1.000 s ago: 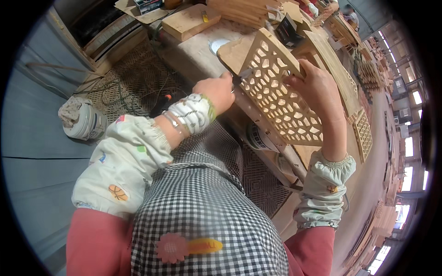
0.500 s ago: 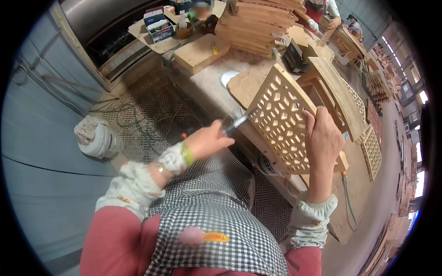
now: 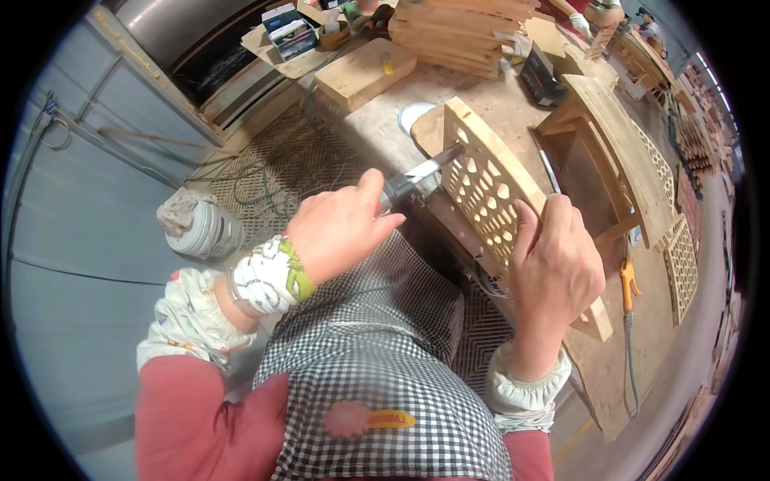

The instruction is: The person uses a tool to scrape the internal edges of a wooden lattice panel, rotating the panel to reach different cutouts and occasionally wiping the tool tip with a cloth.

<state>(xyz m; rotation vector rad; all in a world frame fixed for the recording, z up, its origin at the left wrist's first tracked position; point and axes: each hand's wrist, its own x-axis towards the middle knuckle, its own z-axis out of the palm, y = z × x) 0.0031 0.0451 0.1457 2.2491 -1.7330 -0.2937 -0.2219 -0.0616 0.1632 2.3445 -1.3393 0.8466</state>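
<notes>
Two bare hands, head view: the left hand (image 3: pixel 337 228) and the right hand (image 3: pixel 561 264) work above the near side of the workbench (image 3: pixel 365 128).
Left hand: fingers curled round the dark handle of a slim tool (image 3: pixel 421 173); its palm side is hidden.
Right hand: clamped over the upper edge of the wooden panel (image 3: pixel 492 179), thumb against the near face.
Panel's place: between the hands, tilted on edge over the bench; whether its lower edge rests on anything I cannot tell.
Step in hand: apparently dressing the cut-outs, since the tool's tip points at the pierced face; contact or a small gap cannot be told apart.
Next move calls for: in my judgement, a firm right grip and a light, well-aimed tip, as the thin bridges between holes could chip.
Panel's make: pale, grained wood with a thick plain border and irregular many-sided openings.
Tool's make: straight, narrow shaft, shiny and metal-looking.
Bench right: an orange air gun (image 3: pixel 628 284) on a flexible hose (image 3: pixel 630 361), beside a second pierced panel (image 3: pixel 682 268) and a smooth-topped wooden frame (image 3: pixel 613 152).
Bench far side: a squared wooden block (image 3: pixel 361 76) near stacked flat slats (image 3: pixel 449 36).
Clothing: a black-and-white checked apron (image 3: pixel 377 345), softly creased.
</notes>
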